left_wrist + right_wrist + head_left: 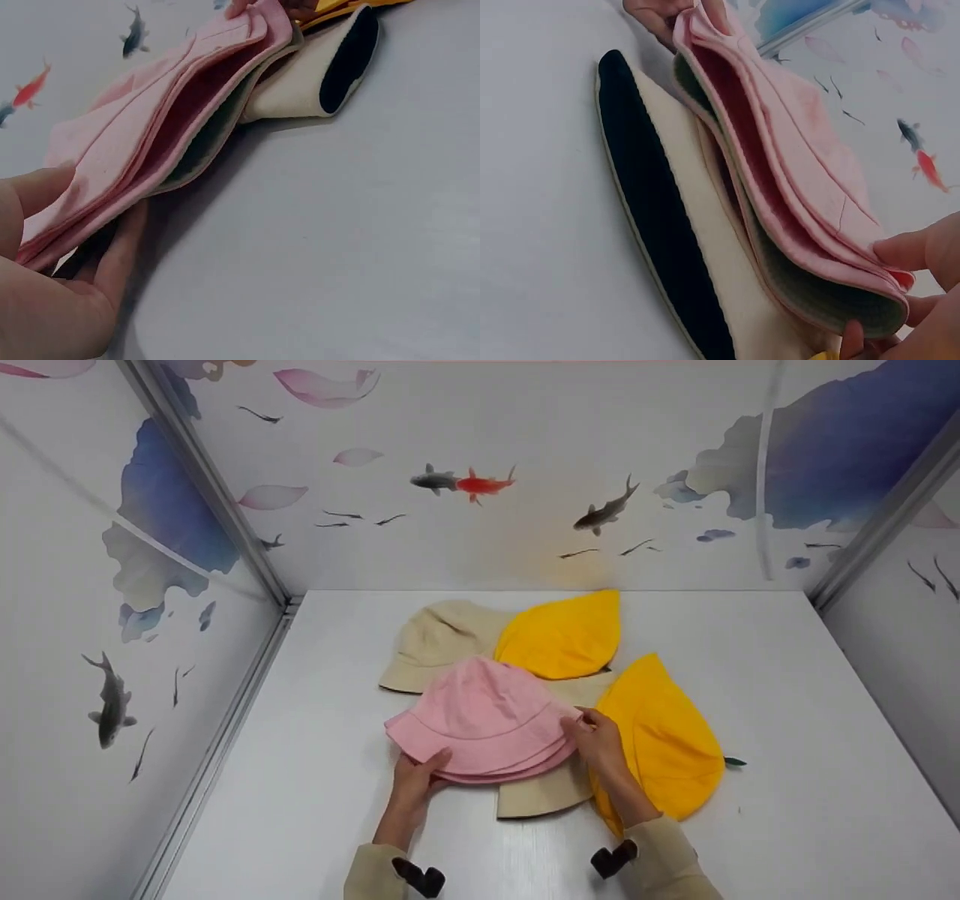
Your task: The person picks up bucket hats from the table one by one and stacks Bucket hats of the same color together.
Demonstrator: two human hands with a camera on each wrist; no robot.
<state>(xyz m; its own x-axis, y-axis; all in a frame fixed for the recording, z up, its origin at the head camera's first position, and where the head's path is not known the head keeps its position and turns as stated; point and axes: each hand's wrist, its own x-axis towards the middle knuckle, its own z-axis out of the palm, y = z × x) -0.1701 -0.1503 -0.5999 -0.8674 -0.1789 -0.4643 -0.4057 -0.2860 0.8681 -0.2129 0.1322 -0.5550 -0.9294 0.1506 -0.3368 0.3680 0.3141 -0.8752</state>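
Observation:
A stack of pink bucket hats [480,712] is held by its brims between both hands. My left hand [412,787] grips the left side, thumb on top of the brim and fingers underneath. At the right end, my right hand [606,746] pinches the brims. The right wrist view shows layered pink brims [810,247] with a greenish-grey lining [802,285] below. Under the stack lies a beige bucket hat [544,799], its dark inside [652,195] facing the near side. A yellow pointed hat [671,735] with a green leaf-like tip lies beside my right forearm.
Behind the pink stack are another beige bucket hat [435,641] and a second yellow pointed hat [562,634], which overlaps it. All rest on a white table [787,720]. White panels printed with fish [480,484] and petals enclose the left, back and right sides.

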